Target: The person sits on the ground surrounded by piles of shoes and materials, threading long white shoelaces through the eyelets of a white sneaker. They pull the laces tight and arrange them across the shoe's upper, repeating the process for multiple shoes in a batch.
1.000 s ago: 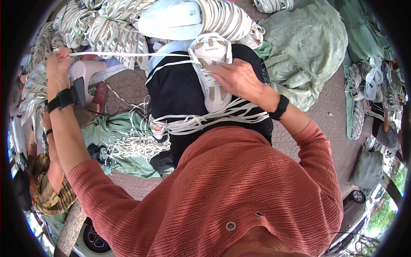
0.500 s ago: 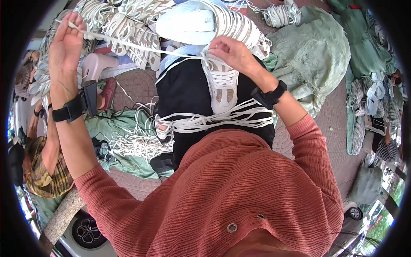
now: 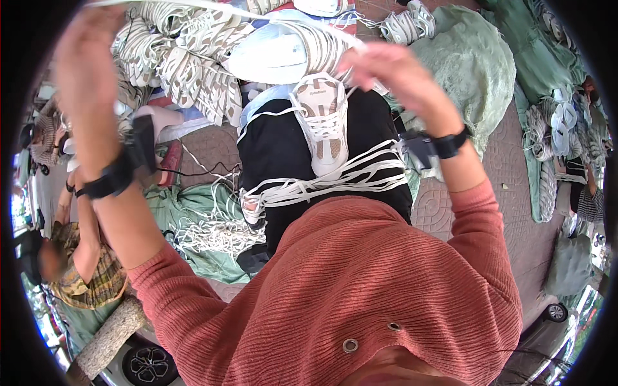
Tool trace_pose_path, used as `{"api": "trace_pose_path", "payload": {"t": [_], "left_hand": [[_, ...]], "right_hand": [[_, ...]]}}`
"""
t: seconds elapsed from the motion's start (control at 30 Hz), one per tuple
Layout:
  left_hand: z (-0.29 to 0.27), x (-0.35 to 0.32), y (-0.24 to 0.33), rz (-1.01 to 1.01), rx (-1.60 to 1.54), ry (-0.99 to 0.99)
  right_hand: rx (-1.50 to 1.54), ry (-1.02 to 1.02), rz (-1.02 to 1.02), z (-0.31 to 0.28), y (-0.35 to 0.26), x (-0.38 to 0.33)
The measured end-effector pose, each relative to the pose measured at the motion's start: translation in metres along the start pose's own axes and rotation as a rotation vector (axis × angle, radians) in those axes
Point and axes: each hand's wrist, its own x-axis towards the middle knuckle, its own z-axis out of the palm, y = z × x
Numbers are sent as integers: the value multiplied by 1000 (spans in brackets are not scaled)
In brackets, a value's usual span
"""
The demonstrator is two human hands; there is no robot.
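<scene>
A white and beige sneaker [image 3: 329, 125] lies on my black-trousered lap, its toe towards me, with white lace crossed through its eyelets. One white shoelace [image 3: 257, 14] stretches across the top of the view between my raised hands. My left hand [image 3: 87, 64], smeared by motion at the upper left, has the lace at its fingers by the picture's edge. Just beyond the sneaker's right side, my right hand [image 3: 396, 71] pinches the lace's other stretch, also blurred. A bundle of loose white laces [image 3: 322, 186] lies across my thighs, below the toe.
Stacked sneaker uppers [image 3: 199, 71] and a pale shoe stack [image 3: 270, 55] lie beyond my knees. A green sack [image 3: 467, 77] is at right. A heap of laces [image 3: 215, 235] rests on green cloth at left. Another person [image 3: 84, 257] sits at far left.
Both hands have risen; the right has also moved right and away from the sneaker. The lace between them has swung up to the top edge. The sneaker's tongue now shows.
</scene>
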Motion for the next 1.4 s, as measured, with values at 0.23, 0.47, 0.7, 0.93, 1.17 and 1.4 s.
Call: {"api": "trace_pose_path", "payload": {"t": [0.23,0.47,0.7,0.93,1.17,1.4], "left_hand": [[41,-200,-182,-8,821,-618],[91,-241,-202,219,976,-713],[85,-227,-188,273,1169,-829],[64,-224,-192,-41,995,-774],[65,-193,-206,70,811,-987],[64,-174,-220,-46,615,-1126]], "right_hand": [[159,630,-102,-151,0,-105],[-434,602,750,-172,80,-145],[686,570,-37,-94,50,-58],[-974,335,-199,-22,120,-16],[-1318,99,-287,20,129,-11],[-1067,-49,-171,18,130,1]]}}
